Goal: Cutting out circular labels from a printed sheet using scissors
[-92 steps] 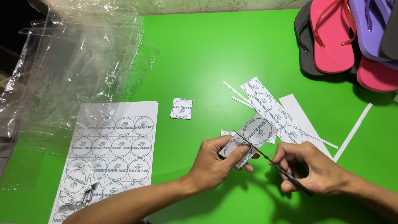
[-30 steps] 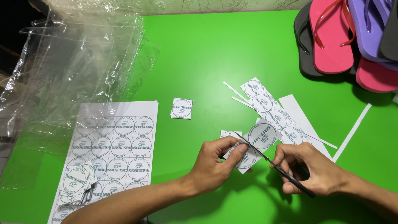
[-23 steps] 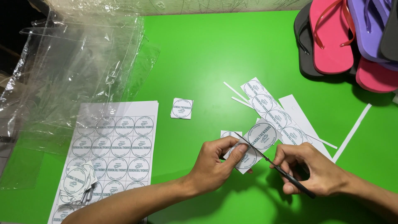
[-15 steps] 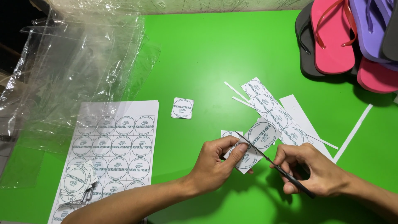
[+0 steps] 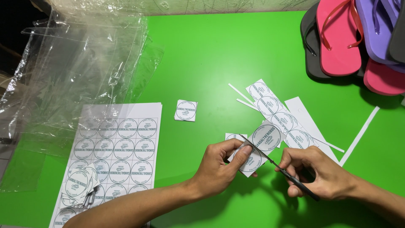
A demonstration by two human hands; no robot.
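My left hand (image 5: 223, 166) pinches a strip of white paper labels (image 5: 263, 141) printed with round emblems, just above the green table (image 5: 211, 63). My right hand (image 5: 318, 171) grips black scissors (image 5: 274, 162), whose blades point up-left and straddle the strip between two round labels. A longer strip of round labels (image 5: 274, 109) lies flat behind the hands. A small stack of cut square labels (image 5: 186, 110) rests near the table's middle.
A full sheet of round labels (image 5: 118, 147) lies at the left with loose cut labels (image 5: 78, 185) on its lower corner. Clear plastic bags (image 5: 80, 63) pile up at the far left. Flip-flops (image 5: 350, 38) in pink, purple and black are stacked top right. Thin paper offcuts (image 5: 358, 135) lie at the right.
The scissors have worked a little further across the strip, and my left hand has shifted its hold slightly. Everything else on the table is unmoved.
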